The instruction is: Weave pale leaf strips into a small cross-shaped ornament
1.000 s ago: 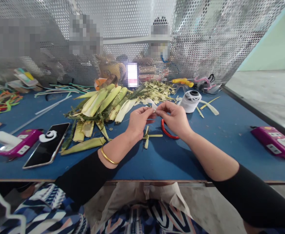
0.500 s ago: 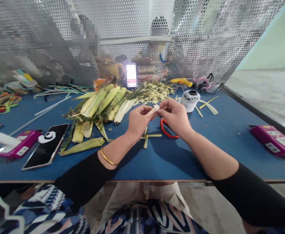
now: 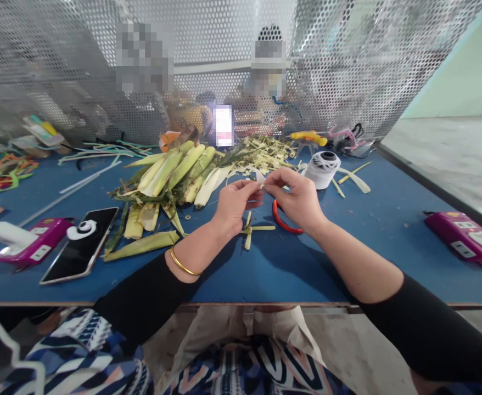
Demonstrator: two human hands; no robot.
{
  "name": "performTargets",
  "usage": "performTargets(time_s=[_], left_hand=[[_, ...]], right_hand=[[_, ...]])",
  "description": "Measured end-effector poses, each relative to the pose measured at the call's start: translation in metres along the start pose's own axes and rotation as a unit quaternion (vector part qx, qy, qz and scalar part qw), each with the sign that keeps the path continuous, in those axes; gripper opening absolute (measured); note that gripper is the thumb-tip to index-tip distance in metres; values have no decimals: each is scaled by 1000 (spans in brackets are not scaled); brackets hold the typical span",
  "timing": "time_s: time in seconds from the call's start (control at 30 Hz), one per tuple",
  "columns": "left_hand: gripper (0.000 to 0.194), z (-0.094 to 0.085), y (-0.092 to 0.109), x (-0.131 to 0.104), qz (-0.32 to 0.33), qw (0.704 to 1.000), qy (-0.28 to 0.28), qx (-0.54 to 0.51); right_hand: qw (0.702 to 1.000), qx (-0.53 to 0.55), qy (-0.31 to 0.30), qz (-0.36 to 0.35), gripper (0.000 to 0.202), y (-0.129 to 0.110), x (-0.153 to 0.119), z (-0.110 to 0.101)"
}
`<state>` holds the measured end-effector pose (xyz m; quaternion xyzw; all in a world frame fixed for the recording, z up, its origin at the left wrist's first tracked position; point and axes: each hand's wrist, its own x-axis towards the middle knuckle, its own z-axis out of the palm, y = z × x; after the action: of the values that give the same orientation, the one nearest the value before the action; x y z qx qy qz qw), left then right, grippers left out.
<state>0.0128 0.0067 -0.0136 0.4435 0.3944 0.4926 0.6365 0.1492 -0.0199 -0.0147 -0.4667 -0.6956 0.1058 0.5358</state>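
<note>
The person's left hand (image 3: pixel 230 207) and right hand (image 3: pixel 296 198) pinched a small pale strip (image 3: pixel 260 177) between their fingertips, above the middle of the blue worktop (image 3: pixel 257 280). A knotted husk piece (image 3: pixel 248 230) lay nearer, red handles (image 3: pixel 285 223) lay beneath the right hand, and corn husks (image 3: pixel 177 173) were heaped to the left.

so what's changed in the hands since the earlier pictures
The pale piece turned: half a second ago its end pointed up-right, now up-left. The left hand and right hand stay at it; the husks, red handle and white spool stayed put.
</note>
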Motion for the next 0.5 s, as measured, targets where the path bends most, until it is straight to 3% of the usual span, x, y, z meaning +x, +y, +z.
performTargets(time_s=[0.27, 0.5], left_hand=[[14, -3, 2, 0, -54, 998, -13, -37], [17, -1, -2, 0, 30, 999, -12, 11]], right_hand=[[999, -34, -12, 13, 9, 2, 0, 0], [997, 32, -7, 64, 7, 4, 0, 1]])
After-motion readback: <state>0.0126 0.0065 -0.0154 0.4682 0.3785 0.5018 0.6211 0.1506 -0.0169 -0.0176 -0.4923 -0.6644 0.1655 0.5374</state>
